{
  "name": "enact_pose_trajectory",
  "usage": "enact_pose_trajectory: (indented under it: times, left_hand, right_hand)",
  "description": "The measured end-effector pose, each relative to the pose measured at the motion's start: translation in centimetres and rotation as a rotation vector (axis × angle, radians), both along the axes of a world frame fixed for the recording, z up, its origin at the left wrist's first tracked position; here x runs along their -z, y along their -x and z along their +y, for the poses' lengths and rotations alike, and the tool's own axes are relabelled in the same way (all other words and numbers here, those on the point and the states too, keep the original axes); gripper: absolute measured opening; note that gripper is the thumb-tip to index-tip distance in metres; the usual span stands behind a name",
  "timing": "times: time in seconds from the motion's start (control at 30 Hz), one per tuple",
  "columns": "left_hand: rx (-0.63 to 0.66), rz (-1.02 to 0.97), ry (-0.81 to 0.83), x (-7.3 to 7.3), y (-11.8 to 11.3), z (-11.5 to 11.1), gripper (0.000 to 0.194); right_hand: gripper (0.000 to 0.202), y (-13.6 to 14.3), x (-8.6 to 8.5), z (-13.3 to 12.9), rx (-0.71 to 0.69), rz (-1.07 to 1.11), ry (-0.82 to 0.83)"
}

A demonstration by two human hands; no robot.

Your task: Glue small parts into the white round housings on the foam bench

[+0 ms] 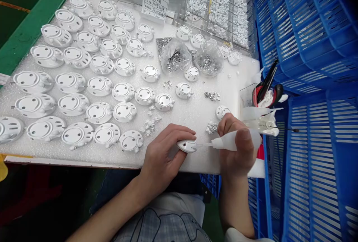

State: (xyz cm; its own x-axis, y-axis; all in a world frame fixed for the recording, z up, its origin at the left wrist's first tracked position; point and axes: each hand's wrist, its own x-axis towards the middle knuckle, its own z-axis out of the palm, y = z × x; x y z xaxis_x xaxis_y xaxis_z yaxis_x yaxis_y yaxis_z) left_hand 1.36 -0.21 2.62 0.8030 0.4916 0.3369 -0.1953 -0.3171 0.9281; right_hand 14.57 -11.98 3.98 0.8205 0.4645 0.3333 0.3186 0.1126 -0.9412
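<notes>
My left hand (163, 152) pinches a small white oval plastic part (187, 145) on edge between fingers and thumb, above the table's front edge. In my right hand (237, 148) is a white squeeze bottle (228, 141), tilted sideways. Its thin nozzle points left at the near end of the part; whether the tip touches cannot be made out. Many similar white oval parts (74, 104) with two dark dots lie in rows on the foam-covered table (167, 117) to the left. Small white pieces (212, 127) lie in a heap beside my right hand.
Two clear plastic bags (175, 57) hold tiny metal pieces, and loose ones (212, 96) lie nearby. Clear compartment trays (218, 7) of white parts and a handwritten label (154, 5) stand at the back. A holder with scissors (268, 89) and blue crates (313, 141) are on the right.
</notes>
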Motion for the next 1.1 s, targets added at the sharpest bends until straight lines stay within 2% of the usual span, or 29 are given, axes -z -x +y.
enact_pose_trajectory:
  times: [1.1]
  left_hand:
    - [-0.009, 0.002, -0.009, 0.04, 0.14, 0.02, 0.021]
  right_hand:
    - [0.062, 0.13, 0.03, -0.08, 0.006, 0.042, 0.008]
